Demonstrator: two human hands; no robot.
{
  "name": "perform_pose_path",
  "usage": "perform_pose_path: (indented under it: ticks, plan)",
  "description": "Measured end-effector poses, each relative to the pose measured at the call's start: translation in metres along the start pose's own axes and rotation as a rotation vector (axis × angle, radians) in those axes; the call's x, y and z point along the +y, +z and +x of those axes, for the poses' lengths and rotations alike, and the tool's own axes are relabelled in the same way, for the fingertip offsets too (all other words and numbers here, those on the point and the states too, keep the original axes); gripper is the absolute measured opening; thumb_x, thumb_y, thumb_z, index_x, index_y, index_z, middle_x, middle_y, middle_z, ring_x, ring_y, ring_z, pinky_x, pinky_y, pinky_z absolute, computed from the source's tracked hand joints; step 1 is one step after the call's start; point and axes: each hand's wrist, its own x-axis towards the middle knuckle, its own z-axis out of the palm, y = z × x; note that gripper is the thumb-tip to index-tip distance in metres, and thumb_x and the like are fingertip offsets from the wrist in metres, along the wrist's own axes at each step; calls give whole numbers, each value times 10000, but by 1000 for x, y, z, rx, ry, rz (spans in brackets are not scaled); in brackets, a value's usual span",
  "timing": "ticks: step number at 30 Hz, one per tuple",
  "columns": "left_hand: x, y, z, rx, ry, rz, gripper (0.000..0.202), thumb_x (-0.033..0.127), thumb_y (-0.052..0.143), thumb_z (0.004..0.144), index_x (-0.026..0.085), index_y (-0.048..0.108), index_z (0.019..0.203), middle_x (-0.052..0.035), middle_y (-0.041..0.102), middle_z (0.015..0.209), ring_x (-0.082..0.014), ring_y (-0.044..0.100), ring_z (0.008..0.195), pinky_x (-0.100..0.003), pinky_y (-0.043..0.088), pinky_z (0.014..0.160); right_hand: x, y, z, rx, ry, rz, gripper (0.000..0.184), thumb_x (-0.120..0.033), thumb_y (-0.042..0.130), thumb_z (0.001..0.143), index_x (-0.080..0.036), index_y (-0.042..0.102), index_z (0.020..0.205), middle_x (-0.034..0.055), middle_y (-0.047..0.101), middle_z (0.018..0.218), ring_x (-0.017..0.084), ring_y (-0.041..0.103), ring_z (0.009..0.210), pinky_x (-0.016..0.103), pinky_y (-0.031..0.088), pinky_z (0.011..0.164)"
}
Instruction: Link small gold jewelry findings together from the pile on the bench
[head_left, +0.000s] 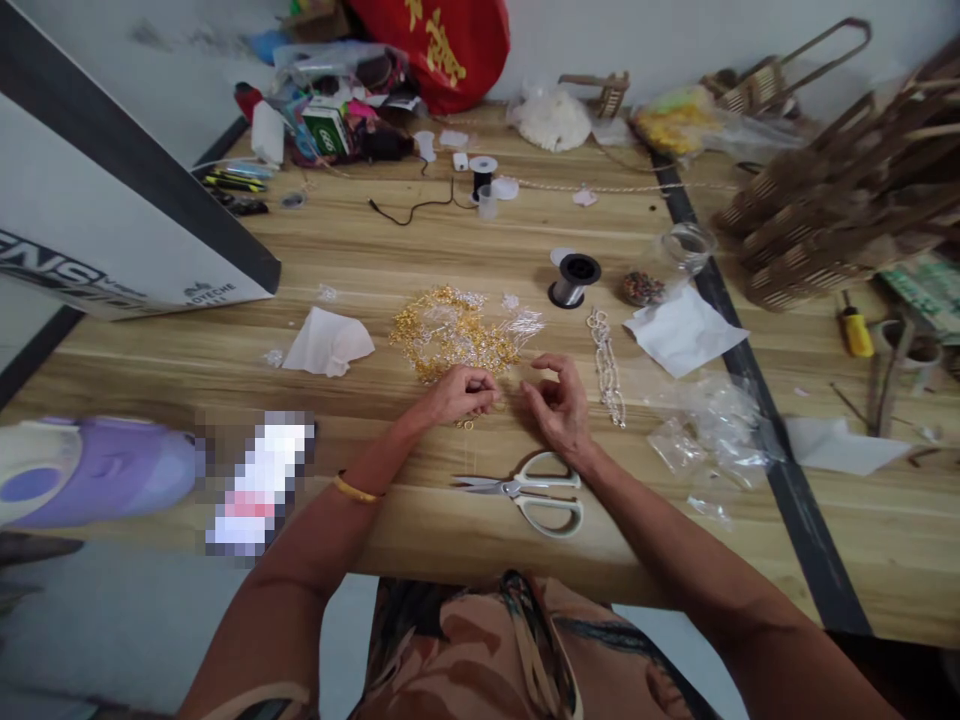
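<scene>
My left hand (466, 393) is closed in a pinch at the near edge of a pile of gold and silver jewellery pieces (457, 330). Whatever lies between its fingertips is too small to make out. Small gold rings (466, 424) show just below those fingers. Facing it, my right hand (559, 405) is held with thumb and index finger apart, and nothing can be seen in it. White-handled scissors (525, 488) lie with blades parted near the table's front edge, close to my right wrist. A silver chain (607, 370) stretches out to the right of my right hand.
Beyond the pile stands a wire spool (574, 281). White paper (328, 342) lies left, another sheet (686, 330) right, above clear plastic bags (712, 430). A phone (262, 485) rests near my left forearm. A large box (112, 200) and brown wooden pieces (840, 200) flank the table.
</scene>
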Motion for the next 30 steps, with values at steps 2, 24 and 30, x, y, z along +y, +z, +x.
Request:
perform_pose_path:
  ticks: [2,24,30]
  plan:
    - [-1,-1,0,-8,-8,1,211,316,622,766,107,595,752,2,603,564,-65,511,468,-169,427,472,-2,-1,0,-8,-68,-29,174,-251,598,818,-202,528,970,43,510,996,52,410,511,206,351,447]
    - [17,2,3,52,-24,163,130,219,575,765,114,584,689,14,582,511,-79,525,464,-171,404,473,-4,-3,-2,-564,-299,-530,118,-209,468,925,-181,576,962,64,568,993,142,590,813,236,451,699]
    - [16,5,7,71,50,276,81,155,567,729,112,618,683,16,601,540,-78,523,498,-166,374,494,-7,-4,-4,-490,-277,-493,117,-207,437,933,-178,550,936,77,565,943,156,582,786,243,457,666]
